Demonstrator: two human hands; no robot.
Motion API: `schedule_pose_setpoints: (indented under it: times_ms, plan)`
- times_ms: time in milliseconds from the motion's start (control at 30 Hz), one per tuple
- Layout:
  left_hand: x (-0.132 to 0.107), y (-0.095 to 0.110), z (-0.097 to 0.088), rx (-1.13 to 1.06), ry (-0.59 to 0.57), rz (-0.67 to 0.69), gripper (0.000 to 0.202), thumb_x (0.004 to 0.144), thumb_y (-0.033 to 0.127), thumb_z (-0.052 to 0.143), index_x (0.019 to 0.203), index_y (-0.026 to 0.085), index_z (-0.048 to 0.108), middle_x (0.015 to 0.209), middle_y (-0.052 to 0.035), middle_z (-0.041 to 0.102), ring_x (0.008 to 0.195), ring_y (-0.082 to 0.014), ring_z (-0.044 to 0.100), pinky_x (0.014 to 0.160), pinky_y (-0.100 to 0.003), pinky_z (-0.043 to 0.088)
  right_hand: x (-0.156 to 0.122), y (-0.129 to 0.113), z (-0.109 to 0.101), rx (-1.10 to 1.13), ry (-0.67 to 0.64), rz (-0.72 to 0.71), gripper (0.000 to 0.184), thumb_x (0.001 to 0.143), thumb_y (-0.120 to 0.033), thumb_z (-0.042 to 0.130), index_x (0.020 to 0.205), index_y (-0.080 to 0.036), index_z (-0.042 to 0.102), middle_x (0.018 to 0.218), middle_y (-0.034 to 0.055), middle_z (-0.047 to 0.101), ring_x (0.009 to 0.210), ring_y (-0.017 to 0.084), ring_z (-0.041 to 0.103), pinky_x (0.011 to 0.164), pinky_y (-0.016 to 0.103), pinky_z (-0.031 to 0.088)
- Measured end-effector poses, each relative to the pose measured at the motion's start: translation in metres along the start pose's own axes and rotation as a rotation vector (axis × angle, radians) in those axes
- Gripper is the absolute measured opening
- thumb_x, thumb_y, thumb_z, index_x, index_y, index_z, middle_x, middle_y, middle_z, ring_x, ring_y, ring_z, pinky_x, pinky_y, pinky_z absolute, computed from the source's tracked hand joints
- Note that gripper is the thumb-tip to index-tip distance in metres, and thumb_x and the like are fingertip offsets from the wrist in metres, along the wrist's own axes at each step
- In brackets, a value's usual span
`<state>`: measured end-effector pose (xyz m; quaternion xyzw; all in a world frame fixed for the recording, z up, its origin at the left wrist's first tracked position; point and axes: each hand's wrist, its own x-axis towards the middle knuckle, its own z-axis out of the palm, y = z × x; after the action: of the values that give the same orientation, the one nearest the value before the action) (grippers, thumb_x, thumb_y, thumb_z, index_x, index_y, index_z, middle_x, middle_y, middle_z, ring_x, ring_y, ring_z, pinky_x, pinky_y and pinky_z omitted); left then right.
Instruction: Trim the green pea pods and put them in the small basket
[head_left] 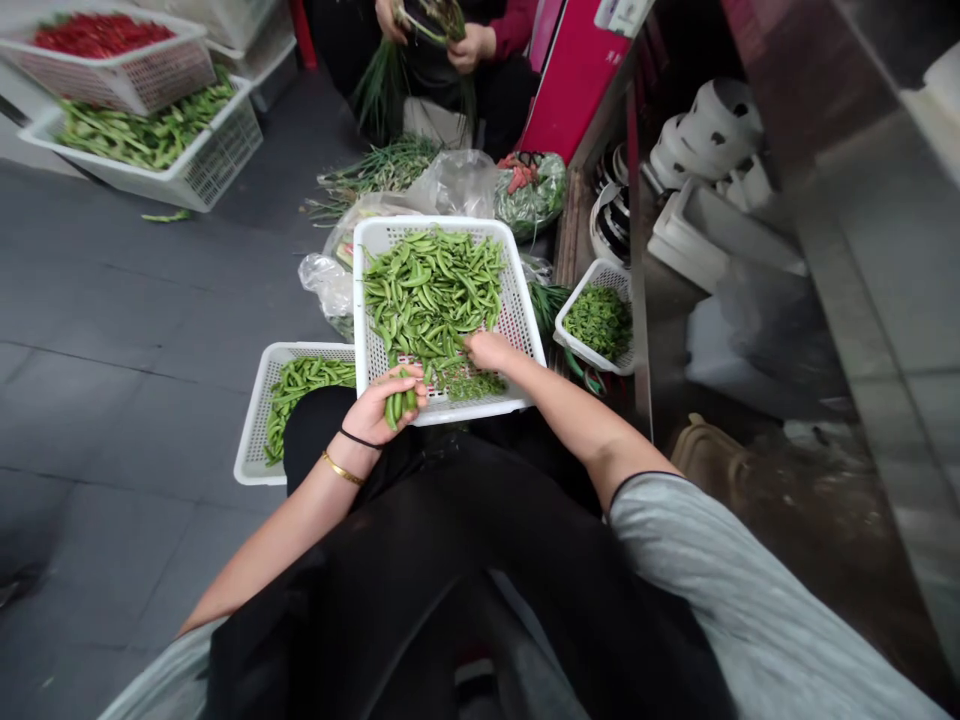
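A white perforated basket rests on my lap, heaped with green pea pods and a small pile of trimmed bits at its near edge. My left hand is closed around a small bunch of pods at the basket's near-left rim. My right hand reaches into the basket, fingers curled down among the pods at the edge of the heap. What its fingers hold is hidden.
A second white basket with pods sits on the floor at my left. A small basket of green trimmings stands at the right by a steel cabinet. Baskets of beans and red chillies are far left. Another person handles scallions ahead.
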<state>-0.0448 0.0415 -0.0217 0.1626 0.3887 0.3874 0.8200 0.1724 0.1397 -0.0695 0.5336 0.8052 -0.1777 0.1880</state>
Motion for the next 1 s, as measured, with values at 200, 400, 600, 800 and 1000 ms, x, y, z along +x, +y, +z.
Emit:
schedule_pose_setpoints:
  times_ms: [200,400,600,800,1000]
  plan:
    - [-0.016,0.002,0.001,-0.015,-0.072,0.060,0.023,0.062,0.017,0.075,0.071,0.014,0.054,0.052,0.0036,0.049,0.039,-0.0057,0.044,0.027,-0.010,0.021,0.008,-0.008,-0.004,0.134,-0.010,-0.005,0.024,0.077,-0.013,0.059,0.098,-0.007,0.067,0.109,0.0227,0.066,0.104,0.030,0.063,0.085,0.036,0.049]
    - [-0.003,-0.010,0.011,0.297,0.210,0.220,0.036,0.059,0.026,0.081,0.086,0.009,0.064,0.054,-0.0002,0.058,0.037,-0.0058,0.045,0.028,-0.014,0.026,-0.041,0.002,-0.016,0.609,-0.039,-0.111,0.019,0.087,-0.029,0.050,0.087,-0.013,0.060,0.075,0.0058,0.070,0.062,0.012,0.065,0.055,0.020,0.050]
    - [0.004,-0.018,0.022,0.483,0.113,0.383,0.035,0.064,0.032,0.079,0.091,0.012,0.069,0.052,0.0006,0.059,0.036,-0.0059,0.045,0.034,-0.017,0.031,-0.082,-0.038,0.005,1.631,-0.298,-0.313,0.038,0.070,-0.047,0.069,0.079,-0.016,0.051,0.051,-0.0086,0.051,0.036,0.006,0.045,0.033,0.018,0.038]
    - [0.002,-0.015,0.021,0.384,0.264,0.386,0.031,0.061,0.036,0.080,0.075,0.013,0.063,0.058,-0.0002,0.062,0.037,-0.0055,0.046,0.031,-0.017,0.028,-0.102,-0.057,-0.001,1.033,0.191,-0.339,0.027,0.085,-0.040,0.054,0.072,-0.017,0.052,0.056,-0.0030,0.056,0.049,0.009,0.053,0.052,0.021,0.043]
    - [0.008,-0.019,0.023,0.273,0.239,0.317,0.035,0.059,0.037,0.081,0.073,0.012,0.060,0.058,0.0004,0.061,0.037,-0.0051,0.046,0.029,-0.016,0.029,-0.110,-0.062,-0.007,0.375,0.490,-0.424,0.025,0.093,-0.033,0.043,0.083,-0.016,0.057,0.083,0.0095,0.061,0.076,0.018,0.057,0.068,0.028,0.043]
